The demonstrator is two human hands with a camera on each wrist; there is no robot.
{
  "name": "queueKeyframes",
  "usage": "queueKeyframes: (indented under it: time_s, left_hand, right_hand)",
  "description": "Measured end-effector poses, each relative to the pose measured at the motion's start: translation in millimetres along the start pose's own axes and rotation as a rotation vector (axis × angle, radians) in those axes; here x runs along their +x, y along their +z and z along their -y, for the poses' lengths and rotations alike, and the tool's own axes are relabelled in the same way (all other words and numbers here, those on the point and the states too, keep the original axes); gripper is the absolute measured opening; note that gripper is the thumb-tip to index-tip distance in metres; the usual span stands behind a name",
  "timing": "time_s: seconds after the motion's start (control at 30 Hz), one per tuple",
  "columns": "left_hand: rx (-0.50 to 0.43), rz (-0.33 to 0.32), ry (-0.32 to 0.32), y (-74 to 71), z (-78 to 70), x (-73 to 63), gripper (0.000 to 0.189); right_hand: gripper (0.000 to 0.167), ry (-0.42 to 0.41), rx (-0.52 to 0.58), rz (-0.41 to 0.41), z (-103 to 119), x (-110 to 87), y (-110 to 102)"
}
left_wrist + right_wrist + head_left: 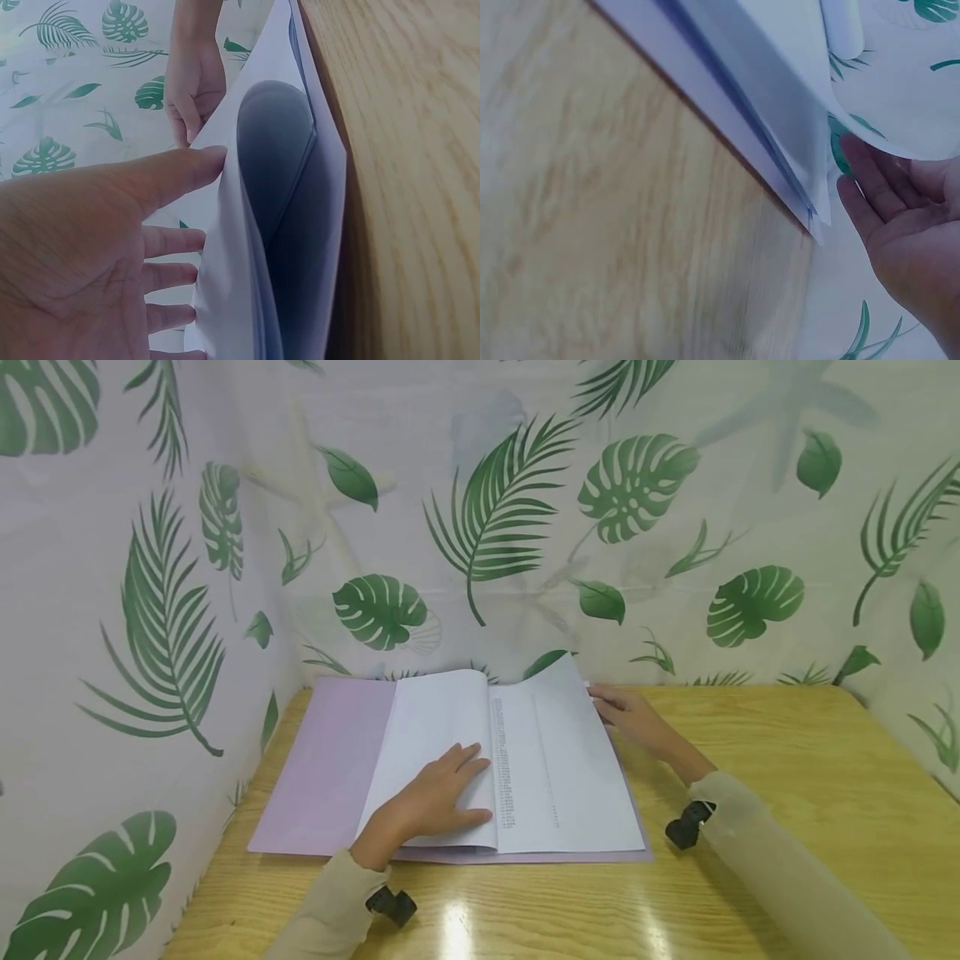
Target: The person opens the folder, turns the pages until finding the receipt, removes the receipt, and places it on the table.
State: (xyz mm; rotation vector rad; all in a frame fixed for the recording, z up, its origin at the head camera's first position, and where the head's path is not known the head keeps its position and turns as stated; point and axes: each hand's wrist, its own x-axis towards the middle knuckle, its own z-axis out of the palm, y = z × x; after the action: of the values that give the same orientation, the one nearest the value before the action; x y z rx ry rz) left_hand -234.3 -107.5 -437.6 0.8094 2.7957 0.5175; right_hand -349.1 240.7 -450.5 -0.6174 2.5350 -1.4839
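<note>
A booklet with a light purple cover (326, 768) lies spread on the wooden table. My left hand (435, 793) rests on its blank left-hand pages (438, 710), fingers spread close to the fold. In the left wrist view those pages (232, 262) bulge up beside the fingertips. At the far right corner, my right hand (637, 720) pinches a printed page (592, 760), whose upper part is lifted off the sheets below. The right wrist view shows the fingers (877, 180) under the page's curved edge, with the thumb largely hidden by the paper.
The wooden table (750, 735) extends to the right of the booklet and in front of it. A white cloth with green leaves (517, 510) hangs behind the table and along its left side. A dark strap device (390, 906) sits on each wrist.
</note>
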Motion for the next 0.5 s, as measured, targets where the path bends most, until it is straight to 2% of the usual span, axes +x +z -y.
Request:
queueKeyframes:
  time_s: [0.27,0.5]
  left_hand:
    - [0.0,0.008,-0.004,-0.5,-0.6,0.8,0.074]
    - [-0.004,0.006,-0.001,-0.8,-1.5,1.0,0.074]
  right_hand:
    - [0.049,-0.045,0.091,0.123,-4,-13.9,-9]
    - [0.056,-0.005,0.08,0.141,-1,-24.5,-9]
